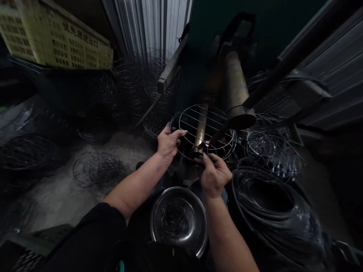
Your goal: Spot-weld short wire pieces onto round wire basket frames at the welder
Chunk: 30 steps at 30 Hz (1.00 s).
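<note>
A round wire rack (pixel 218 127), made of rings crossed by thin parallel wires, is between my hands at a brass-coloured cylinder. My left hand (pixel 168 142) grips its left rim, thumb lying over the edge. Close to the near rim, my right hand (pixel 214 172) is closed in a pinch; what is between its fingertips is too small to make out. The lower brass cylinder (pixel 200 130) shows through the rack, and a thicker upper cylinder (pixel 236 85) with a dark rod stands above its right side. A small bright spot shows just above my right fingertips.
Below my hands sits a steel bowl (pixel 195 226) holding small bent wire pieces (pixel 173 221). At right lies a big wire coil (pixel 263 204), with shiny wire rings (pixel 272 151) behind it. Wire frames (pixel 98 168) lie on the left floor; a yellow crate (pixel 70 41) stands upper left.
</note>
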Motion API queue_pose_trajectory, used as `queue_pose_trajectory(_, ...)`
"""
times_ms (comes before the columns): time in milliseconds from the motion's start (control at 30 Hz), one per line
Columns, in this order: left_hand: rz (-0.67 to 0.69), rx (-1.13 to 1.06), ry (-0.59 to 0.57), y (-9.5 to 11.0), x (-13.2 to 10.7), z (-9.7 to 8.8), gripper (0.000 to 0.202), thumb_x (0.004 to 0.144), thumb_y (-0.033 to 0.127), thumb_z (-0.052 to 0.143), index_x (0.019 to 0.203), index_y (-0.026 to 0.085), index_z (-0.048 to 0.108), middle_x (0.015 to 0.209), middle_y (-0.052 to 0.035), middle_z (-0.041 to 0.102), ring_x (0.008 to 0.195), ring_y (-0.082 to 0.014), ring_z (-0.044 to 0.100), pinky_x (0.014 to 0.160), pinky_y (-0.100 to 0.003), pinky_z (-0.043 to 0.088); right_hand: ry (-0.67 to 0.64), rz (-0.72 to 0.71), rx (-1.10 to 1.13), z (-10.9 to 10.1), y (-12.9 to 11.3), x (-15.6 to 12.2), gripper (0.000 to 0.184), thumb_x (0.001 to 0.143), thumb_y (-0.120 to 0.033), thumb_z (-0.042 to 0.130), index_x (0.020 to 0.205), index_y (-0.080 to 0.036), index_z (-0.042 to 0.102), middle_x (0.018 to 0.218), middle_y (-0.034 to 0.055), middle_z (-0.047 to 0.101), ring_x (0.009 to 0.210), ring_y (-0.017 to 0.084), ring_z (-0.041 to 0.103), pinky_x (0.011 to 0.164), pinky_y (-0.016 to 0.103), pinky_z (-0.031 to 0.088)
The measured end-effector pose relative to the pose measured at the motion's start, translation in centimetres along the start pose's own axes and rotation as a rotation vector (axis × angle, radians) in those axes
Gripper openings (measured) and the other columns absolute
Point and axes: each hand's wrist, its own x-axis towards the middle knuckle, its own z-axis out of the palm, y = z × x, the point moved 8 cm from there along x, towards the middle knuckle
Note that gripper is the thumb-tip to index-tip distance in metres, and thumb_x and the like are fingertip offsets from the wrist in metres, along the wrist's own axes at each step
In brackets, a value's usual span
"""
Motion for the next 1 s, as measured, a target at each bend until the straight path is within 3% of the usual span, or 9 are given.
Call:
queue_pose_trajectory(233,-0.01,-0.027,0.044,-0.1,0.8,0.2,0.067,0.044,0.006,0.079,0.107,0.018,0.061,0.071,0.0086,0.05,0.051,-0.0008,0.045,0.043,-0.017,0.022,0.001,-0.033,0.011,0.6,-0.3,0.9,0.02,0.066,-0.031,0.074,0.074,-0.016,0.065,0.061,-0.0015,0.067,0.053,0.02,0.069,0.046,0.027,0.055)
queue_pose_trajectory(400,0.001,-0.025,0.028,-0.3,1.2,0.3,0.053,0.046,0.006,0.078,0.095,0.016,0.062,0.068,0.0084,0.05,0.051,-0.0011,0.046,0.043,-0.016,0.022,-0.012,-0.041,0.029,0.7,-0.1,1.1,0.017,0.067,-0.029,0.074,0.074,-0.016,0.066,0.061,-0.0025,0.067,0.052,0.019,0.069,0.047,0.026,0.055)
queue_pose_trajectory(700,-0.002,0.001,0.03,-0.2,1.6,0.3,0.046,0.047,0.006,0.078,0.087,0.016,0.058,0.066,0.0081,0.051,0.051,-0.002,0.046,0.044,-0.017,0.022,-0.025,-0.059,0.043,0.8,-0.1,1.3,0.016,0.066,-0.029,0.074,0.073,-0.016,0.067,0.063,-0.0022,0.068,0.053,0.017,0.068,0.054,0.029,0.056)
queue_pose_trajectory(900,-0.01,0.023,0.001,-0.5,1.3,0.2,0.044,0.052,0.007,0.077,0.091,0.017,0.058,0.061,0.0076,0.049,0.051,-0.0038,0.045,0.045,-0.018,0.02,-0.07,-0.043,-0.005,0.9,-0.4,1.8,0.013,0.069,-0.028,0.069,0.073,-0.016,0.068,0.053,-0.0029,0.063,0.047,0.016,0.063,0.048,0.027,0.051)
queue_pose_trajectory(1000,-0.065,0.111,-0.036,-0.7,1.6,0.0,0.051,0.057,0.014,0.08,0.103,0.02,0.059,0.068,0.0051,0.057,0.06,-0.0076,0.052,0.051,-0.018,0.03,-0.118,-0.086,-0.098,-0.2,-1.0,0.7,0.02,0.074,-0.033,0.067,0.087,-0.017,0.068,0.07,-0.0007,0.069,0.055,0.016,0.066,0.049,0.026,0.051)
